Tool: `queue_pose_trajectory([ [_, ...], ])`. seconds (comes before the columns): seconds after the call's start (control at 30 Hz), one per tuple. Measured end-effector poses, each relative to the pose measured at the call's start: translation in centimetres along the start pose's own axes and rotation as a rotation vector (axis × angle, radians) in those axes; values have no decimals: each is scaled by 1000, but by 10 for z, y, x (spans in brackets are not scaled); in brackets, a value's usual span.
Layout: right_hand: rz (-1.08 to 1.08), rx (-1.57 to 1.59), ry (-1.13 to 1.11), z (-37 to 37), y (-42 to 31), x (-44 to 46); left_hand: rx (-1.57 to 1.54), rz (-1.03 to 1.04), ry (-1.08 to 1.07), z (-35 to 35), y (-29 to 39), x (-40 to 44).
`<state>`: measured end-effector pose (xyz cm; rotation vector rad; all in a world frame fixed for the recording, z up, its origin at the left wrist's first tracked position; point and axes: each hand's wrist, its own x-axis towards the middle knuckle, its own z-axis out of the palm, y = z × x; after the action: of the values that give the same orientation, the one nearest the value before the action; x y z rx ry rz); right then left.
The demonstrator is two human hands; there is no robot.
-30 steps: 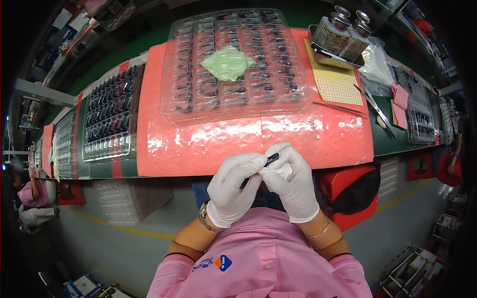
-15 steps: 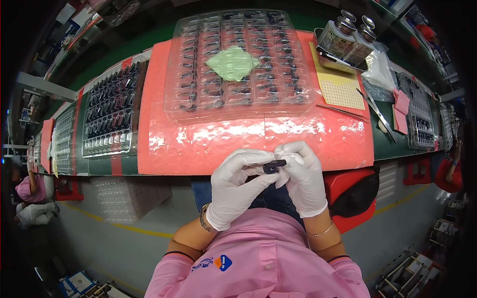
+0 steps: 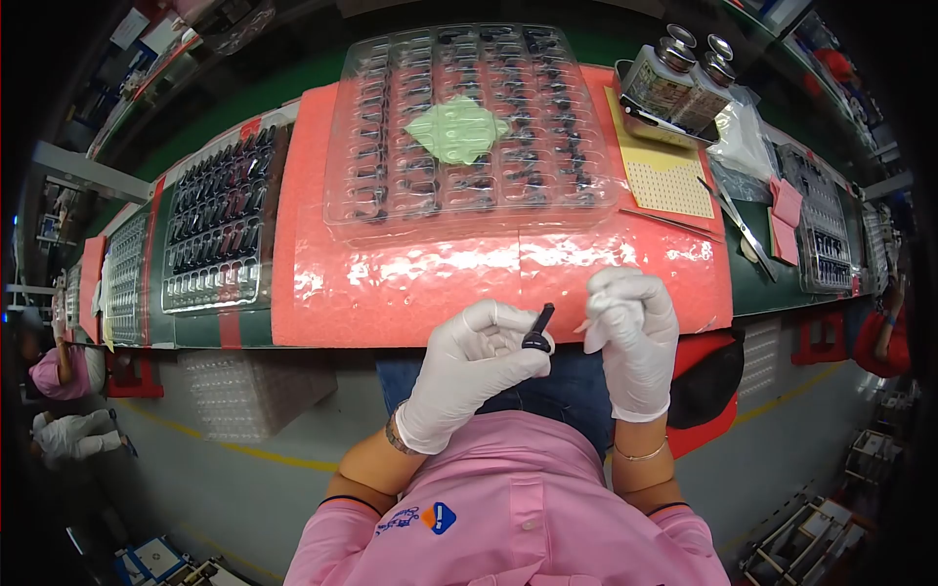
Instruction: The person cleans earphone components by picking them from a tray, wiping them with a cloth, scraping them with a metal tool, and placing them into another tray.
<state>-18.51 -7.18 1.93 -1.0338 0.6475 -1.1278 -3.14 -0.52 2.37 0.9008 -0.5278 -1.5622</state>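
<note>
My left hand [image 3: 471, 363], in a white glove, pinches a small black part [image 3: 539, 326] between thumb and fingers. The part has a narrow stem pointing up and a wider rounded end near my fingertips; its exact kind is not clear. To the right, apart from it, my gloved right hand [image 3: 642, 342] is closed around a crumpled white wipe [image 3: 606, 318]. Both hands are over my lap at the front edge of the pink foam mat [image 3: 391, 308]. Beyond them a clear plastic tray [image 3: 342, 200] holds rows of small black parts, with a pale green piece [image 3: 459, 130] lying on top.
Two pump-top bottles [image 3: 664, 83] stand in a holder at the back right. Near them are a yellow sheet [image 3: 669, 181], tweezers [image 3: 674, 225] and scissors [image 3: 745, 230]. Another tray of dark parts [image 3: 217, 220] lies at the left. Stacked clear trays [image 3: 239, 391] are below the table.
My hands have moved apart, the right one going right with the white wipe. The black part in my left hand has turned from lying sideways to pointing up.
</note>
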Motion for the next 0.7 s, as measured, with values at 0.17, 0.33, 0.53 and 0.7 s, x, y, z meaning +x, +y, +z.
queue_pose_trajectory([
  [0.17,93,-83,-377,4,1,1,38,-89,-85,0,-5,-2],
  [0.33,115,-196,-101,8,5,-1,65,-113,-35,0,-7,-3],
  [0.53,56,-201,43,2,11,1,44,-95,4,-4,-9,-2],
  [0.7,132,-171,47,0,6,0,68,-66,7,-6,-10,-3],
])
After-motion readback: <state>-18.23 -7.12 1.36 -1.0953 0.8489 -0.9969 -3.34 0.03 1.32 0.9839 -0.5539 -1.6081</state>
